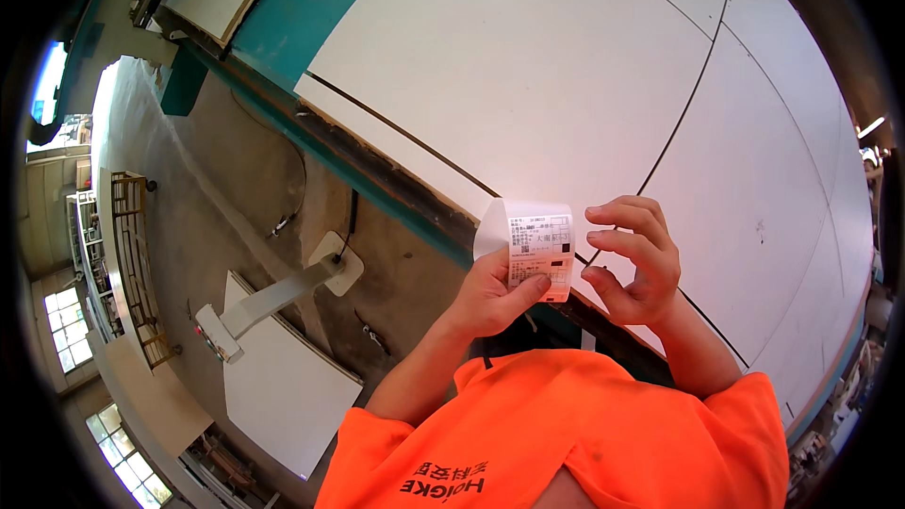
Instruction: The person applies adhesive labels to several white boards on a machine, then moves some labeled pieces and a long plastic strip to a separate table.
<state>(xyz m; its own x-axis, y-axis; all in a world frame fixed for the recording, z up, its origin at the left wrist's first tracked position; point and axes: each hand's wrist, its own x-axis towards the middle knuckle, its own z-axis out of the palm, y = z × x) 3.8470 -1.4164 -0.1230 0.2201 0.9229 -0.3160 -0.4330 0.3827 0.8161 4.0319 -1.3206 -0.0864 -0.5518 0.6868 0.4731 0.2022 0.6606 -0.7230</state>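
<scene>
left hand (500,296) pinches a curled strip of white printed labels (539,243) in its grip; right hand (643,260), grip parted with fingers curled, hovers nearby over white panels (537,66).

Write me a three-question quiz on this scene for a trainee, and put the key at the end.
1. Multiple choice. Which part of the left hand lies over the printed face of the curled label strip?
A) Little finger
B) Thumb
C) Back of the wrist

2. True or false. The right hand is touching the label strip.

3. Fill in the blank. The large flat panels beyond the hands are coloured ____.

Key:
1. B.
2. False: there is a gap between them, and the fingers are bent but open.
3. White.
</scene>
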